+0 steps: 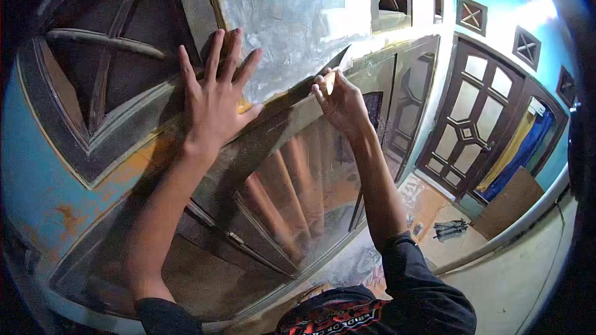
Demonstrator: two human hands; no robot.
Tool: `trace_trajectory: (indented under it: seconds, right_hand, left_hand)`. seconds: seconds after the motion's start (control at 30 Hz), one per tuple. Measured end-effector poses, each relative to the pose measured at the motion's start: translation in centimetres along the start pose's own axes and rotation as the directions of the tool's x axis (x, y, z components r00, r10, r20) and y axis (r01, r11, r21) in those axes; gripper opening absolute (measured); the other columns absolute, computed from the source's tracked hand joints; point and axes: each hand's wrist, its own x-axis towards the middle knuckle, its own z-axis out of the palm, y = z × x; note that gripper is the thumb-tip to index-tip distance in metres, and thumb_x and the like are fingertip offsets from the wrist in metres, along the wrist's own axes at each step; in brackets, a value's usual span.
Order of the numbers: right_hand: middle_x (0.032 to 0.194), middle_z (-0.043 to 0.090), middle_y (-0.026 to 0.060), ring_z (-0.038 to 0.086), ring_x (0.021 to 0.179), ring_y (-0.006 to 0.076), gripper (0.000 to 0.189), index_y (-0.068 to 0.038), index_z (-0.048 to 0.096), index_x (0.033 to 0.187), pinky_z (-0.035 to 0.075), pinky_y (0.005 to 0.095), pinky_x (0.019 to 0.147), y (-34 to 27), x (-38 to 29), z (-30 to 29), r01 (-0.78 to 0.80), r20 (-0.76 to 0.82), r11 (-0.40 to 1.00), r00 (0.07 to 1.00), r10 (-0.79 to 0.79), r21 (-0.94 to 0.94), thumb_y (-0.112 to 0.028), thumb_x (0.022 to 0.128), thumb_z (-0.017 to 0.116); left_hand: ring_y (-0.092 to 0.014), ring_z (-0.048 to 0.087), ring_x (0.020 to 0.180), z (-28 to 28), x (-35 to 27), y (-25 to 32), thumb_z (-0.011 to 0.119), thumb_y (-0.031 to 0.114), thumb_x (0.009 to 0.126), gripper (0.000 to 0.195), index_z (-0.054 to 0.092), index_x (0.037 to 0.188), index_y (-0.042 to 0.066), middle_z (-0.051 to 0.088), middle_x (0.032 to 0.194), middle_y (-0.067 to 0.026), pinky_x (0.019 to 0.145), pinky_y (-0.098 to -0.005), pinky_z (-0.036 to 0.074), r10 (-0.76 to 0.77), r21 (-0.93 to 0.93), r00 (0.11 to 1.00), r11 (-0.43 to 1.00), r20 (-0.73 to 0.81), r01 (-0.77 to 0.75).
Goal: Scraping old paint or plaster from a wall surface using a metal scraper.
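My left hand is spread, its fingertips by the frame of the wooden vent opening and the lower edge of the grey-white wall patch; it holds nothing. In my right hand is the handle of a putty knife, its thin blade tilted up along the patch's lower edge, just above the window's wooden top frame. Whether the blade touches the wall is hard to tell. Beneath both hands is a glazed wooden window with folded curtain-like shapes seen in the glass.
A vent with crossed wooden bars fills the upper left, above peeling blue paint. At right stand a panelled wooden door, a leaning brown board and a dark bundle on the floor. A bright lamp shines at upper right.
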Motion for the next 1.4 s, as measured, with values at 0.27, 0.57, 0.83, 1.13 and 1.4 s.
trace_trajectory:
  seconds: [0.27, 0.57, 0.83, 1.13, 1.4]
  right_hand:
    - [0.102, 0.059, 0.0114, 0.062, 0.094, 0.0229, 0.023, -0.006, 0.051, 0.111, 0.053, 0.0388, 0.093, -1.7, 0.1, -0.8, 0.004, 0.013, 0.999, 1.000, -0.003, -0.033, -0.027, 0.106, 0.042]
    - [0.100, 0.057, 0.0125, 0.060, 0.095, 0.0240, 0.026, -0.002, 0.050, 0.113, 0.052, 0.0399, 0.097, -2.6, 0.6, -0.7, 0.092, -0.095, 0.994, 0.991, -0.097, -0.057, -0.025, 0.106, 0.040]
    - [0.098, 0.058, 0.0126, 0.062, 0.096, 0.0224, 0.024, -0.003, 0.050, 0.108, 0.054, 0.0418, 0.097, -3.4, 2.0, -2.1, 0.061, 0.017, 0.997, 0.998, -0.061, -0.045, -0.026, 0.106, 0.042]
    - [0.094, 0.056, 0.0097, 0.058, 0.105, 0.0239, 0.025, -0.004, 0.052, 0.102, 0.051, 0.0403, 0.098, -3.8, 1.8, -1.0, 0.092, -0.123, 0.986, 0.986, -0.109, -0.138, -0.027, 0.106, 0.041]
    - [0.094, 0.059, 0.0103, 0.061, 0.097, 0.0242, 0.022, -0.003, 0.053, 0.101, 0.049, 0.0431, 0.099, -4.9, 2.4, -2.7, 0.062, 0.034, 0.998, 0.998, -0.061, -0.034, -0.021, 0.106, 0.041]
  left_hand:
    - [-0.028, 0.010, 0.150, -0.2, 0.1, 0.4, 0.066, 0.068, 0.072, 0.097, 0.024, 0.154, 0.036, 0.011, 0.163, -0.0052, 0.111, -0.0740, 0.009, -0.012, -0.005, 1.000, 1.000, 0.010, 0.012]
    - [-0.030, 0.013, 0.150, 0.0, 0.1, 0.4, 0.073, 0.059, 0.070, 0.099, 0.027, 0.153, 0.032, 0.013, 0.163, -0.0073, 0.112, -0.0725, 0.007, 0.000, -0.083, 0.997, 0.997, -0.073, -0.006]
    - [-0.028, 0.011, 0.150, -0.1, 0.2, 0.3, 0.065, 0.067, 0.073, 0.097, 0.022, 0.154, 0.036, 0.010, 0.164, -0.0058, 0.111, -0.0740, 0.009, -0.016, -0.011, 1.000, 1.000, -0.018, 0.016]
    - [-0.029, 0.011, 0.150, -0.3, 0.1, 0.4, 0.066, 0.067, 0.072, 0.099, 0.022, 0.154, 0.037, 0.010, 0.164, -0.0065, 0.110, -0.0755, 0.009, -0.015, -0.013, 1.000, 1.000, -0.009, 0.015]
    - [-0.026, 0.007, 0.151, -0.3, 0.7, 0.8, 0.065, 0.071, 0.071, 0.096, 0.028, 0.152, 0.036, 0.009, 0.164, -0.0054, 0.112, -0.0744, 0.006, -0.012, -0.063, 1.000, 0.998, -0.012, 0.011]
